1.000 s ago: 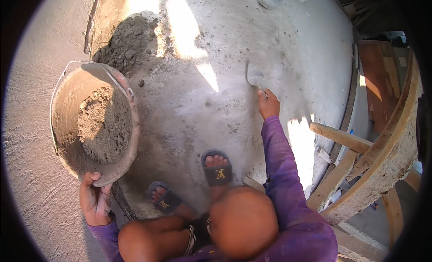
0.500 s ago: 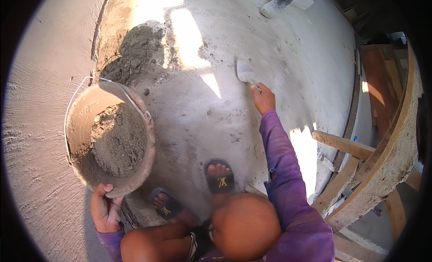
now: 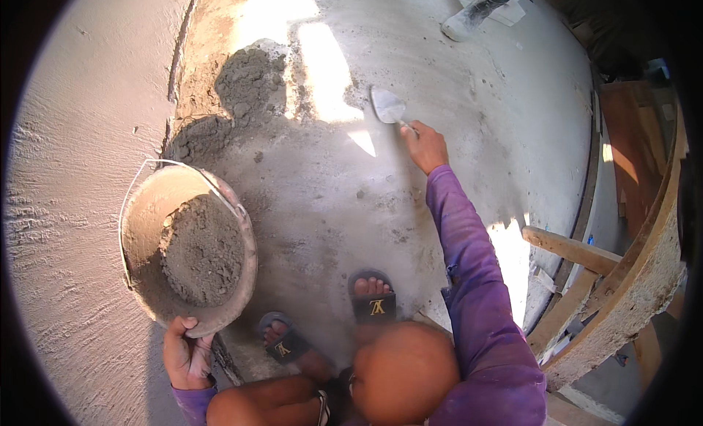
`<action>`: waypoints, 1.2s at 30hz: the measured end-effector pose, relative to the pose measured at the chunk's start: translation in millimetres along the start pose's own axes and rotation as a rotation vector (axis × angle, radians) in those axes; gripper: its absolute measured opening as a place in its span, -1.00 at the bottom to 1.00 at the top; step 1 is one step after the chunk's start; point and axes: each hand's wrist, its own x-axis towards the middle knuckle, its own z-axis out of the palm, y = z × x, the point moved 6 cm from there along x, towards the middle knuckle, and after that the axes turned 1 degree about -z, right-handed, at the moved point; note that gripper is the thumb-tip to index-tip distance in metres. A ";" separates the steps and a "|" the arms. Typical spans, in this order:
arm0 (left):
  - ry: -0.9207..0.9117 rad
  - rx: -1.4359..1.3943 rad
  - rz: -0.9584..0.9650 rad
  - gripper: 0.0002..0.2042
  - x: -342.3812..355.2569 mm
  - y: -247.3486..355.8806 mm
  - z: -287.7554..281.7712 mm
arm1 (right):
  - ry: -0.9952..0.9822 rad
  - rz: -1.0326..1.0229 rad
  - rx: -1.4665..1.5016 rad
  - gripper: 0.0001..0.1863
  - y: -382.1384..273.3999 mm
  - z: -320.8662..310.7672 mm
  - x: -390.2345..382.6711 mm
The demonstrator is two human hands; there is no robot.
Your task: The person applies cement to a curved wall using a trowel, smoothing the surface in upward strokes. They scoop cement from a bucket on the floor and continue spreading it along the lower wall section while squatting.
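My left hand (image 3: 188, 356) grips the lower rim of a tilted, cement-crusted bucket (image 3: 140, 258) with a wire handle; grey mortar (image 3: 201, 250) lies inside it. My right hand (image 3: 426, 144), at the end of a purple sleeve, is closed round the handle of a trowel (image 3: 387, 105), whose pale blade is on or just above the grey concrete surface (image 3: 439, 206). A heap of damp mortar (image 3: 249, 82) lies to the left of the trowel, partly in shadow, beside patches of sunlight. My sandalled feet and bent knees are below, between my hands.
A co-worker's boot (image 3: 461, 23) stands at the top right. A rough plastered surface (image 3: 73, 170) runs along the left beside a cracked edge. At the right are a curved timber form (image 3: 622, 294) with wooden struts (image 3: 567, 247) and a brown board (image 3: 622, 155).
My right hand has swept the trowel to the left and upward. The bucket and my left hand appear further right and lower as the view shifts. More of the co-worker's leg and boot shows.
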 end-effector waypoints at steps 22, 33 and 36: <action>0.060 0.022 -0.006 -0.85 13.7 -14.6 -23.7 | 0.115 0.353 0.281 -0.70 60.1 -17.9 110.2; 0.025 0.010 -0.065 -0.80 15.2 -16.4 -28.1 | 0.030 -0.201 0.052 -0.67 -112.1 48.5 72.3; 0.001 0.006 -0.085 -0.74 17.0 -22.3 -27.5 | 0.051 0.146 0.012 -0.57 -29.5 0.3 143.1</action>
